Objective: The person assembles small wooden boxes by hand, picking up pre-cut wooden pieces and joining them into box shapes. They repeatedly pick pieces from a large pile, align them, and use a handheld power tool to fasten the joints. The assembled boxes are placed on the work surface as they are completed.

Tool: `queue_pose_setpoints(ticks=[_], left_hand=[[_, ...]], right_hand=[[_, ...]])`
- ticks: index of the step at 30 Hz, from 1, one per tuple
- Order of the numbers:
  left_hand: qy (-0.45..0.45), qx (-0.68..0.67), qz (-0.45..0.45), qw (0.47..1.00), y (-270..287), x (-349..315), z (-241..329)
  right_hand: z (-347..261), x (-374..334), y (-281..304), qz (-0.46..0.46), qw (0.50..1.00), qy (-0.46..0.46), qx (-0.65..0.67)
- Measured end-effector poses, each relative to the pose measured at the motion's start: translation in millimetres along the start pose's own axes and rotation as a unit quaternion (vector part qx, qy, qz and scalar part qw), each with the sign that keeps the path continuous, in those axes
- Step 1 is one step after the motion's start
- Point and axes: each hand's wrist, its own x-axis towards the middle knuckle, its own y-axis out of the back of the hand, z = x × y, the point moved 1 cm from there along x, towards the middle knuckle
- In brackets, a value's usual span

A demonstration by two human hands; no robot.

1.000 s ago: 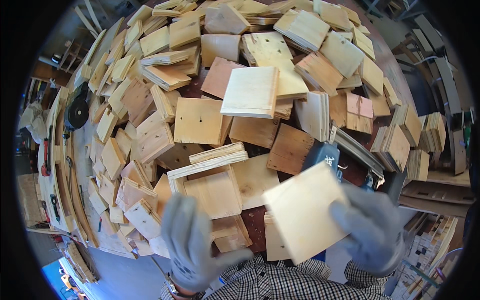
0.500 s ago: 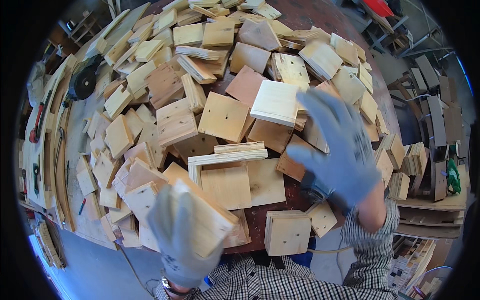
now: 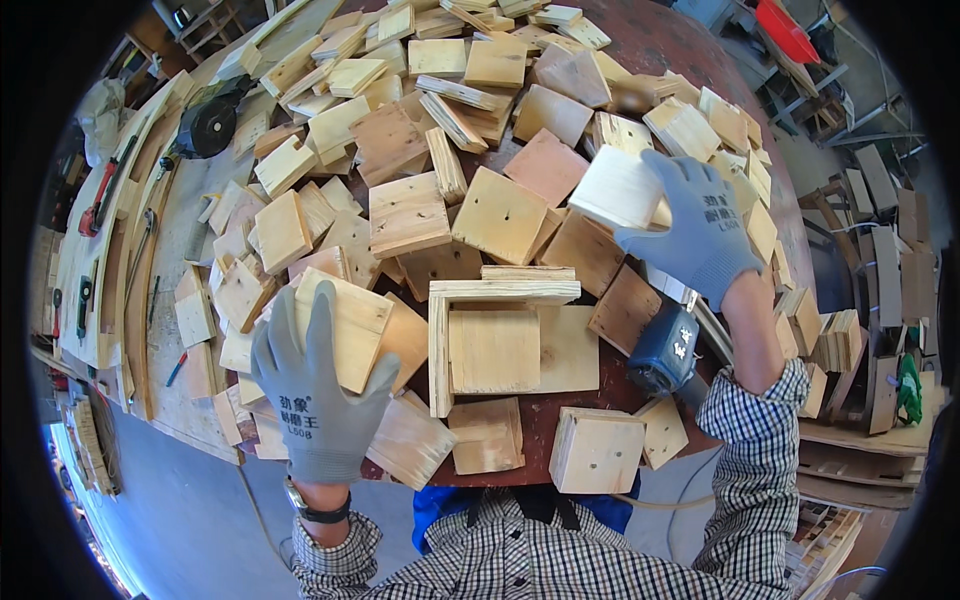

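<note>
My left hand (image 3: 322,395), in a grey work glove, is spread over a square wooden block (image 3: 345,325) on the left part of the pile. Its fingers are stretched out along the block, and the thumb stands apart near the lower right corner. My right hand (image 3: 700,222), gloved alike, grips the right end of a pale block (image 3: 612,188) between thumb and fingers. Below it lies a blue nail gun (image 3: 665,348), partly covered by the right arm. Between the hands, plywood strips (image 3: 505,290) form an L around a block (image 3: 493,350) on a flat board (image 3: 568,350).
Square blocks (image 3: 500,212) heap across the dark red table (image 3: 535,408). Near its front edge stands a small stack (image 3: 597,450). Long boards (image 3: 110,250) at the left carry a black round-cased tool (image 3: 208,122) and red-handled pliers (image 3: 100,195). Scrap wood (image 3: 880,270) stands at the right.
My left hand has moved left and away from me, from holding a tilted block to lying over one on the pile. My right hand has closed on the pale block. The view has shifted.
</note>
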Motion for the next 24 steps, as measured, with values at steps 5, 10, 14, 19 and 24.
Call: queue_pose_setpoints(ticks=[5, 10, 14, 19, 24], left_hand=[[0.006, 0.017, -0.006, 1.000, 5, 0, 7], [-0.017, -0.001, -0.015, 1.000, 32, 6, 24], [-0.128, -0.069, -0.091, 0.985, 52, 22, 64], [-0.295, -0.042, -0.220, 0.929, 11, 22, 99], [-0.265, 0.014, -0.154, 0.952, -10, 15, 111]], right_hand=[[-1, -2, 12, -0.017, 1.000, 0.018, -0.004], [-16, 3, 4, -0.040, 0.978, 0.204, -0.012], [-13, 25, 7, -0.080, 0.973, 0.217, 0.006], [-52, 109, -1, -0.035, 0.989, 0.131, 0.060], [-113, 173, -19, -0.099, 0.994, 0.045, 0.015]])
